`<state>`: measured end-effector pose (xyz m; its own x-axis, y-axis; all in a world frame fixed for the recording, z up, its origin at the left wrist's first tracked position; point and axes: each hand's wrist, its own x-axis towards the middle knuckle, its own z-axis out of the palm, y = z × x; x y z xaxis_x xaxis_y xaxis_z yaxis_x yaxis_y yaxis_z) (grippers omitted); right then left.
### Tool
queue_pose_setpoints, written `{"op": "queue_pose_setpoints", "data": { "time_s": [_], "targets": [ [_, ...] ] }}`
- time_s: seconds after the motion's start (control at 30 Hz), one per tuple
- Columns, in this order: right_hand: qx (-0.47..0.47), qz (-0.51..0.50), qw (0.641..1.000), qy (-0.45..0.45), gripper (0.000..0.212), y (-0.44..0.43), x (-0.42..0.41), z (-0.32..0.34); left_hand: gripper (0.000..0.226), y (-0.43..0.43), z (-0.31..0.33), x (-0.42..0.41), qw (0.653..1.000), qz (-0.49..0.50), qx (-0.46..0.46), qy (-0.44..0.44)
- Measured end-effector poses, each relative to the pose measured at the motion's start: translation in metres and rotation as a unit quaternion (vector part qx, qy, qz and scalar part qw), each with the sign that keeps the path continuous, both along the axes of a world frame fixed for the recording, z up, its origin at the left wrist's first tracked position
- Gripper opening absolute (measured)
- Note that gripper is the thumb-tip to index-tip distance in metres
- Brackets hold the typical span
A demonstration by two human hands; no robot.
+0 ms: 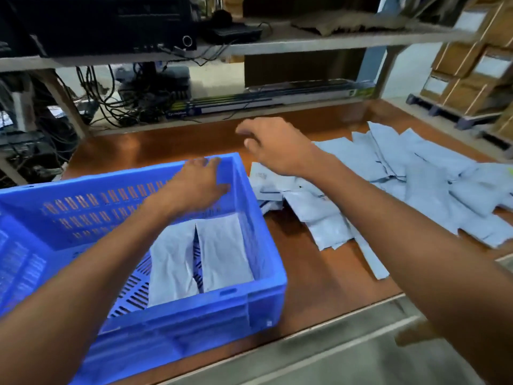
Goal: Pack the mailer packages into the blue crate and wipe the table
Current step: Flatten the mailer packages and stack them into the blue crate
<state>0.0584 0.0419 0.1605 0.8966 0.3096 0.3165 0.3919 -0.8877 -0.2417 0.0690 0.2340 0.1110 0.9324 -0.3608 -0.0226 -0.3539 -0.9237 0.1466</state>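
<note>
Head view: the blue crate (155, 323) sits under the left hand (198, 187), whose straight, empty fingers reach its far rim. Two mailers (200, 259) lie flat beneath that forearm. The right hand (274, 145), loosely curled and empty, hangs beyond the crate's right edge. Loose mailers (416, 184) sprawl to its right, with a strip of bare tabletop (294, 262) between them and the crate.

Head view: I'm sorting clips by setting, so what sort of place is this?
Likely a packing or dispatch workroom: loose mailer packages heaped on the table, a blue crate, and taped cartons stacked at the right.
</note>
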Motion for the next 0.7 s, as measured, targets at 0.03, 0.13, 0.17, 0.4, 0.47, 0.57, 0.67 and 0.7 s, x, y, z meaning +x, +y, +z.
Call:
{"op": "queue_pose_setpoints", "data": {
  "time_s": [0.03,0.13,0.17,0.4,0.47,0.57,0.67,0.7],
  "targets": [
    [0.026,-0.029,0.999,0.000,0.038,-0.033,-0.003,-0.001,0.067,-0.024,0.006,-0.001,0.999,-0.013,-0.037,-0.035],
    [0.049,-0.114,0.991,0.048,0.028,-0.123,-0.025,-0.034,0.061,-0.107,0.012,-0.016,0.994,-0.071,-0.045,-0.070],
    [0.057,-0.134,0.987,0.065,0.026,-0.147,-0.035,-0.053,0.061,-0.136,0.009,-0.022,0.994,-0.086,-0.027,-0.064],
    [0.044,-0.172,0.957,0.231,0.050,-0.225,-0.114,-0.208,0.057,-0.249,-0.090,-0.029,0.983,-0.065,0.141,0.094],
    [-0.009,-0.167,0.965,0.202,0.068,-0.229,-0.129,-0.232,0.069,-0.248,-0.119,-0.024,0.983,-0.056,0.149,0.088],
    [-0.027,-0.172,0.971,0.165,0.070,-0.232,-0.131,-0.245,0.079,-0.237,-0.140,-0.019,0.987,-0.067,0.132,0.070],
    [-0.033,-0.165,0.974,0.152,0.067,-0.232,-0.120,-0.245,0.072,-0.233,-0.152,-0.032,0.983,-0.091,0.157,0.002],
    [-0.033,-0.164,0.974,0.150,0.066,-0.231,-0.118,-0.245,0.078,-0.233,-0.157,-0.040,0.986,-0.080,0.146,-0.010]
  ]
}}
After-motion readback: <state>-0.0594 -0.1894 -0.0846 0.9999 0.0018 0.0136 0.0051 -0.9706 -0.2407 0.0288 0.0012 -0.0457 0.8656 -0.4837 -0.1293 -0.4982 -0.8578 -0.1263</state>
